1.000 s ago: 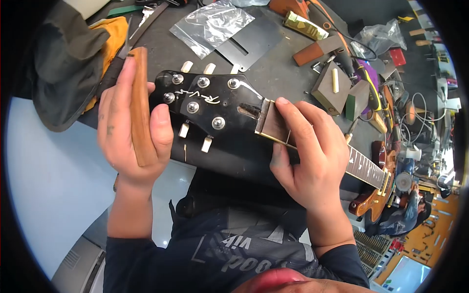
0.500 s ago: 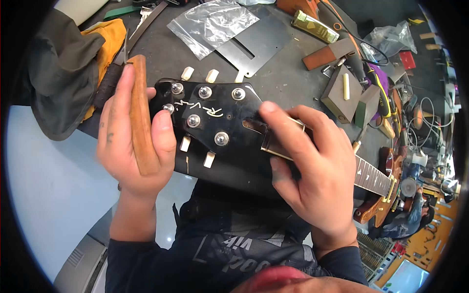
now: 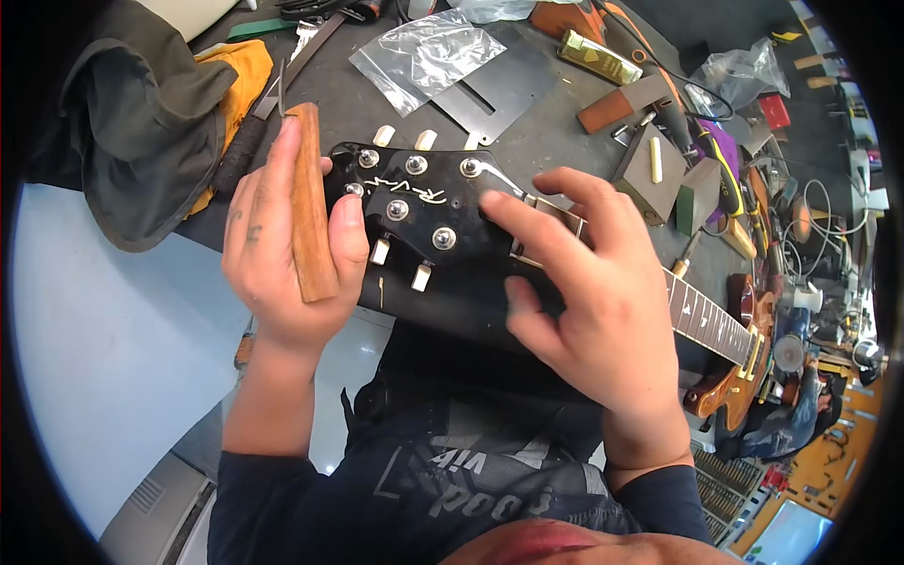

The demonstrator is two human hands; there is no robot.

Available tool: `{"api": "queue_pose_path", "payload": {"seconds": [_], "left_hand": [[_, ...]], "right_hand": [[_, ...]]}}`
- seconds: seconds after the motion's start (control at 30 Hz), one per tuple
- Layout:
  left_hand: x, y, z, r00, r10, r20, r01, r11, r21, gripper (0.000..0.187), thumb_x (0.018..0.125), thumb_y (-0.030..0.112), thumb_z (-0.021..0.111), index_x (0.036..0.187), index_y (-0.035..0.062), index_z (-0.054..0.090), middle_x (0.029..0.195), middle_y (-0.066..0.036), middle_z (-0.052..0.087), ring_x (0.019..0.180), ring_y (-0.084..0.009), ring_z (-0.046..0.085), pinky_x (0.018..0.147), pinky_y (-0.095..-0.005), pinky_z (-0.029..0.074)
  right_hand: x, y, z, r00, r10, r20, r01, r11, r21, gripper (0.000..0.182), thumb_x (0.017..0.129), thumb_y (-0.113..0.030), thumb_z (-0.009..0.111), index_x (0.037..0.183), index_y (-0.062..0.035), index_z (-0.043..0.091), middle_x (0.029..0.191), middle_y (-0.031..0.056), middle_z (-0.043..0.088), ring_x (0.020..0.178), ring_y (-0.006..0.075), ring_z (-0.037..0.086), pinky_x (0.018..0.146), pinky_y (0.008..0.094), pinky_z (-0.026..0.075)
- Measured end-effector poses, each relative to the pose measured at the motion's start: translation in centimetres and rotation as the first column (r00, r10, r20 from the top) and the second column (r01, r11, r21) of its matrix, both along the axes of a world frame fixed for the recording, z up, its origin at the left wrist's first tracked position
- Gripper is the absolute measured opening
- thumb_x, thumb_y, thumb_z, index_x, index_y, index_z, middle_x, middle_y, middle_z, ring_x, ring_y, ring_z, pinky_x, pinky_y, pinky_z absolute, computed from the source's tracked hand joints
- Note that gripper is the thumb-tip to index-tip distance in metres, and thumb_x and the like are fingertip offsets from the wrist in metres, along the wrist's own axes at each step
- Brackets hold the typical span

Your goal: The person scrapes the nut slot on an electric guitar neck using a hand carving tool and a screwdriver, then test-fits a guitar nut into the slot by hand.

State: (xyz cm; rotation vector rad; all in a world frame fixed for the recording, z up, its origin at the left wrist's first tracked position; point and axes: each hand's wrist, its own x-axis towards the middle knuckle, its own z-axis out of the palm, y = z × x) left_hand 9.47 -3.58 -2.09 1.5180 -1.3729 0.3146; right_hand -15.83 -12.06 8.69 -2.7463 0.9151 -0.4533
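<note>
A black electric guitar headstock [image 3: 424, 202] lies face up on the bench, with several metal tuner posts, pale tuner buttons and white script. My left hand [image 3: 301, 235] sits by its far end, closed round a long brown wooden bar [image 3: 315, 207]; a thin dark metal piece shows near the bar's top. My right hand [image 3: 593, 273] is over the nut end of the neck, fingers spread, holding nothing. Its index fingertip is at the headstock face and hides the truss rod slot. The fretboard [image 3: 702, 320] runs out to the right, toward a brown guitar body [image 3: 730, 395].
Behind the headstock lie a clear plastic bag [image 3: 428, 56] and a slotted metal plate [image 3: 499, 89]. Blocks [image 3: 650, 169], a yellow tin [image 3: 600, 58] and tools crowd the right. A dark cloth [image 3: 141, 122] lies at left. Another person [image 3: 800, 414] is at far right.
My view has shifted, so the bench things sit a little differently. My right index finger has moved left onto the headstock face, and the thumb has drawn away from the neck. My left hand keeps the bar.
</note>
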Motion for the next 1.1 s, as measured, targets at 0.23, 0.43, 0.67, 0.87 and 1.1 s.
{"api": "queue_pose_path", "payload": {"seconds": [0.23, 0.43, 0.67, 0.87, 1.1], "left_hand": [[0.3, -0.2, -0.3, 1.000, -0.016, 0.007, 0.016, 0.999, -0.036, 0.066, 0.097, 0.014, 0.082, 0.157, -0.0104, 0.067, 0.115, -0.020, 0.084, 0.099, -0.0321, 0.080, 0.095, -0.0428, 0.063], [0.3, -0.2, -0.3, 0.999, -0.021, 0.024, 0.022, 0.998, -0.052, 0.067, 0.097, 0.015, 0.082, 0.157, -0.0105, 0.067, 0.114, -0.019, 0.084, 0.098, -0.0322, 0.079, 0.094, -0.0429, 0.063], [0.4, -0.2, -0.3, 0.999, -0.025, 0.029, 0.026, 0.998, -0.062, 0.067, 0.097, 0.015, 0.081, 0.157, -0.0107, 0.066, 0.112, -0.019, 0.084, 0.098, -0.0322, 0.079, 0.093, -0.0427, 0.063], [0.4, -0.2, -0.3, 0.999, -0.024, 0.023, 0.025, 0.998, -0.058, 0.067, 0.097, 0.015, 0.081, 0.157, -0.0111, 0.066, 0.113, -0.020, 0.084, 0.097, -0.0324, 0.080, 0.093, -0.0431, 0.063], [0.3, -0.1, -0.2, 1.000, -0.009, 0.027, 0.010, 0.998, -0.055, 0.067, 0.097, 0.015, 0.081, 0.156, -0.0111, 0.067, 0.112, -0.020, 0.084, 0.099, -0.0334, 0.080, 0.094, -0.0438, 0.064]], "right_hand": [[0.6, 0.0, 0.3, 0.994, -0.069, 0.082, 0.061, 0.993, 0.097, 0.061, 0.076, 0.000, 0.083, 0.136, -0.0092, 0.080, 0.148, 0.0188, 0.068, 0.106, 0.0344, 0.073, 0.094, 0.0451, 0.062], [-0.8, -0.5, -0.5, 0.988, -0.046, 0.146, 0.023, 0.987, 0.156, 0.062, 0.076, 0.002, 0.079, 0.138, -0.0071, 0.078, 0.149, 0.0205, 0.068, 0.111, 0.0347, 0.075, 0.099, 0.0465, 0.062], [-0.4, -0.2, -0.5, 0.962, -0.098, 0.257, 0.055, 0.984, 0.168, 0.068, 0.075, 0.002, 0.080, 0.142, -0.0072, 0.076, 0.149, 0.0228, 0.069, 0.125, 0.0430, 0.075, 0.101, 0.0461, 0.063], [-0.5, -0.2, -0.9, 0.993, -0.048, 0.107, 0.036, 0.993, 0.111, 0.064, 0.075, 0.003, 0.082, 0.138, -0.0067, 0.078, 0.148, 0.0212, 0.069, 0.118, 0.0405, 0.078, 0.094, 0.0451, 0.064], [-0.1, -0.5, -0.9, 0.960, -0.036, 0.279, 0.024, 0.999, 0.048, 0.061, 0.077, -0.001, 0.085, 0.137, -0.0135, 0.077, 0.140, 0.0190, 0.069, 0.097, 0.0334, 0.079, 0.085, 0.0465, 0.066]]}}
